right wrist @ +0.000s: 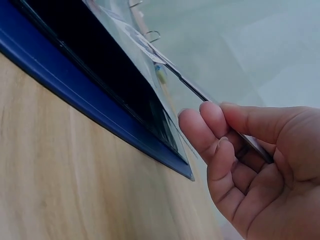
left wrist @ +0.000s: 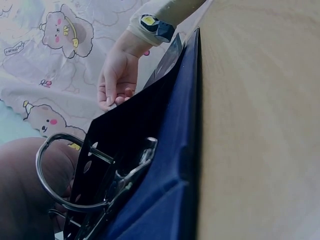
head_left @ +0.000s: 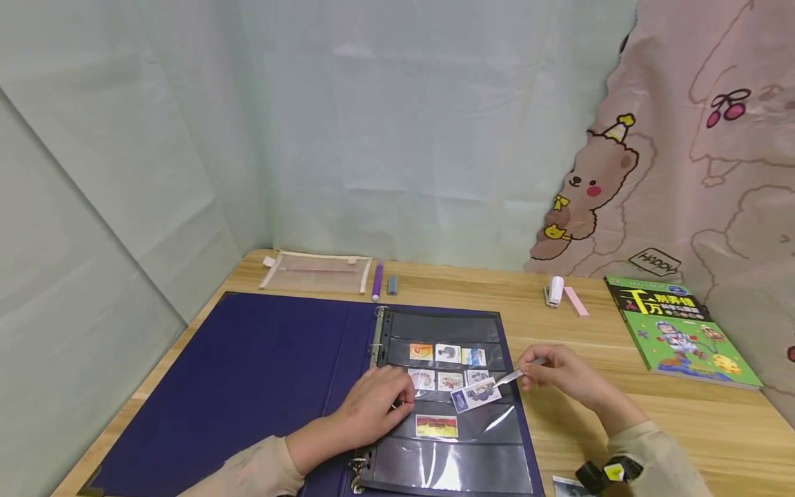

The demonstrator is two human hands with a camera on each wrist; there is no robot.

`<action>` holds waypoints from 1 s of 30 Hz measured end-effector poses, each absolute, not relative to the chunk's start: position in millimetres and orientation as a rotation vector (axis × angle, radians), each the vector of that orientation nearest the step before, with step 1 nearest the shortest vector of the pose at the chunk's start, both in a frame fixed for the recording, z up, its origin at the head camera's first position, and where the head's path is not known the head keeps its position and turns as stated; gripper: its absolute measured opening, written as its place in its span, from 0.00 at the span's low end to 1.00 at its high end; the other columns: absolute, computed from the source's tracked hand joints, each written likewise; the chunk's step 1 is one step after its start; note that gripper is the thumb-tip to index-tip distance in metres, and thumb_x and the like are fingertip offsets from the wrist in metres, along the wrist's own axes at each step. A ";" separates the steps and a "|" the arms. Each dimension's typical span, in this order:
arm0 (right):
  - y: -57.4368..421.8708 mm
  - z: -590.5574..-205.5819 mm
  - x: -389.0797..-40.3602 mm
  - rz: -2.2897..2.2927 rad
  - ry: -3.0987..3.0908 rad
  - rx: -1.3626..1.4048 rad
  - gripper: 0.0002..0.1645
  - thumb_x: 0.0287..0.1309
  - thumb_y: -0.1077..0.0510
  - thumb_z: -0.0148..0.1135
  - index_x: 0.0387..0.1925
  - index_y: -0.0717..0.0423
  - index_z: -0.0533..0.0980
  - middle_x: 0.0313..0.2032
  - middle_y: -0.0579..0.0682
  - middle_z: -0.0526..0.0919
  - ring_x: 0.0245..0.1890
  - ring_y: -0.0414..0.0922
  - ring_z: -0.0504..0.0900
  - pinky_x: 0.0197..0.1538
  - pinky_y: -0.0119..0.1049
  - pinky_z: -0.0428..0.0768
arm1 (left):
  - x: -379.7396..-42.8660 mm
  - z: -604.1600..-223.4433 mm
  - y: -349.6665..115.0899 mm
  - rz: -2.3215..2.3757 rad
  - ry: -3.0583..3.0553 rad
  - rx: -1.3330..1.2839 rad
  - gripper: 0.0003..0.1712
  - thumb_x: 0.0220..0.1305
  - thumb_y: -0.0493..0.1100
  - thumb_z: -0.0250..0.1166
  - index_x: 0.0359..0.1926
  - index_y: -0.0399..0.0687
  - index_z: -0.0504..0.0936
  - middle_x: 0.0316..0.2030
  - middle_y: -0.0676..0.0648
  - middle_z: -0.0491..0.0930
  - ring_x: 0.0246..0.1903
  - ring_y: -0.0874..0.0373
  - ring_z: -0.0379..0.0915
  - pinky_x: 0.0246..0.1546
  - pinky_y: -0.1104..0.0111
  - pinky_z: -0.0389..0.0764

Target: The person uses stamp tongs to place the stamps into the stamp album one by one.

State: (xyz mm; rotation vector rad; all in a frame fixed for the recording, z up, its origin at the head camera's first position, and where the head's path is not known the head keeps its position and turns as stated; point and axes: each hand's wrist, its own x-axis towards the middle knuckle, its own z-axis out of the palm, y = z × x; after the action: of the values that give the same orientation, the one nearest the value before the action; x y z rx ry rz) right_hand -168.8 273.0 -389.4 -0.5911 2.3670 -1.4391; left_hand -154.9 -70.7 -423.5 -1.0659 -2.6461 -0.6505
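My right hand [head_left: 562, 376] pinches metal tweezers [head_left: 511, 377] between thumb and fingers, also visible in the right wrist view [right wrist: 192, 90]. The tweezers' tips meet a stamp [head_left: 475, 395] with a blue end, tilted over the black pocket page [head_left: 447, 466] of an open stamp album. My left hand [head_left: 379, 404] rests on the page's left side near the binder rings [head_left: 377, 345], fingers curled; whether it holds anything is hidden. Several stamps sit in the pockets, including an orange one [head_left: 421, 352] above and a red-yellow one [head_left: 437, 426] lower down.
The album's dark blue cover [head_left: 248, 373] lies flat at left. Behind it are a mesh zip pouch [head_left: 317, 273], a purple pen [head_left: 377, 279] and a small blue-grey piece [head_left: 392, 285]. At right lie a white stapler [head_left: 555, 291], a pink strip [head_left: 576, 301] and a green book [head_left: 683, 331].
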 end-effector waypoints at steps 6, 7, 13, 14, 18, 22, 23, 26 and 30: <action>271.1 -391.8 -167.8 -1.448 2.331 -0.540 0.14 0.62 0.58 0.49 0.35 0.69 0.71 0.26 0.50 0.80 0.27 0.39 0.78 0.27 0.31 0.72 | -155.0 -423.5 -70.1 -0.652 -2.635 -1.074 0.11 0.51 0.47 0.65 0.24 0.60 0.69 0.23 0.63 0.65 0.29 0.70 0.60 0.34 0.75 0.61; 271.0 -392.2 -167.1 -1.447 2.329 -0.542 0.14 0.62 0.58 0.49 0.35 0.69 0.71 0.26 0.50 0.80 0.27 0.40 0.78 0.27 0.31 0.71 | -155.1 -423.4 -70.1 -0.651 -2.632 -1.075 0.11 0.51 0.47 0.65 0.24 0.60 0.69 0.23 0.63 0.65 0.29 0.70 0.60 0.34 0.75 0.61; 270.0 -392.4 -160.7 -1.432 2.349 -0.515 0.15 0.61 0.57 0.50 0.35 0.69 0.72 0.25 0.54 0.80 0.25 0.41 0.77 0.26 0.32 0.71 | -155.5 -422.8 -70.4 -0.640 -2.625 -1.076 0.11 0.51 0.47 0.65 0.24 0.60 0.69 0.24 0.63 0.66 0.29 0.69 0.60 0.34 0.75 0.61; 270.1 -392.5 -159.7 -1.426 2.355 -0.505 0.15 0.61 0.57 0.51 0.35 0.68 0.72 0.25 0.55 0.80 0.25 0.41 0.77 0.26 0.32 0.71 | -155.6 -422.7 -70.5 -0.640 -2.627 -1.076 0.11 0.51 0.47 0.65 0.24 0.60 0.69 0.24 0.63 0.66 0.29 0.69 0.60 0.34 0.75 0.61; 271.2 -392.8 -156.2 -1.394 2.370 -0.508 0.14 0.60 0.56 0.51 0.34 0.67 0.73 0.25 0.58 0.80 0.25 0.40 0.77 0.25 0.32 0.72 | -155.9 -422.7 -71.0 -0.645 -2.635 -1.077 0.10 0.51 0.47 0.65 0.25 0.60 0.69 0.24 0.63 0.66 0.29 0.69 0.60 0.34 0.75 0.62; 274.0 -393.0 -154.0 -1.381 2.363 -0.556 0.13 0.61 0.58 0.50 0.34 0.67 0.72 0.25 0.61 0.79 0.23 0.39 0.77 0.23 0.32 0.71 | -156.3 -423.3 -71.3 -0.651 -2.643 -1.077 0.10 0.51 0.47 0.65 0.25 0.60 0.69 0.24 0.63 0.66 0.29 0.70 0.60 0.34 0.75 0.62; 274.8 -392.8 -153.7 -1.381 2.359 -0.568 0.13 0.61 0.58 0.49 0.34 0.67 0.72 0.24 0.60 0.79 0.23 0.39 0.76 0.23 0.32 0.71 | -156.3 -423.4 -71.4 -0.651 -2.644 -1.077 0.10 0.51 0.47 0.65 0.25 0.60 0.69 0.24 0.63 0.66 0.29 0.70 0.60 0.34 0.75 0.62; 277.2 -392.3 -153.6 -1.371 2.353 -0.586 0.12 0.62 0.58 0.48 0.34 0.66 0.72 0.24 0.56 0.80 0.23 0.39 0.76 0.23 0.32 0.71 | -156.4 -423.6 -71.4 -0.649 -2.643 -1.078 0.10 0.51 0.47 0.65 0.25 0.60 0.69 0.24 0.63 0.66 0.28 0.70 0.60 0.34 0.75 0.61; 278.3 -390.9 -154.5 -1.351 2.343 -0.583 0.13 0.62 0.57 0.49 0.34 0.66 0.72 0.24 0.49 0.80 0.24 0.39 0.77 0.23 0.32 0.71 | -156.1 -423.5 -71.0 -0.642 -2.633 -1.078 0.10 0.51 0.47 0.65 0.24 0.60 0.69 0.23 0.63 0.66 0.28 0.70 0.60 0.34 0.75 0.61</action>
State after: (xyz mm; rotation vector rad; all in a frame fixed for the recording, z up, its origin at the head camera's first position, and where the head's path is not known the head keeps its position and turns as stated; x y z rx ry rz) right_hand -154.5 278.3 -390.9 -0.5825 2.3430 -1.3506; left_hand -156.1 -71.0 -423.5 -1.0780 -2.6327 -0.6423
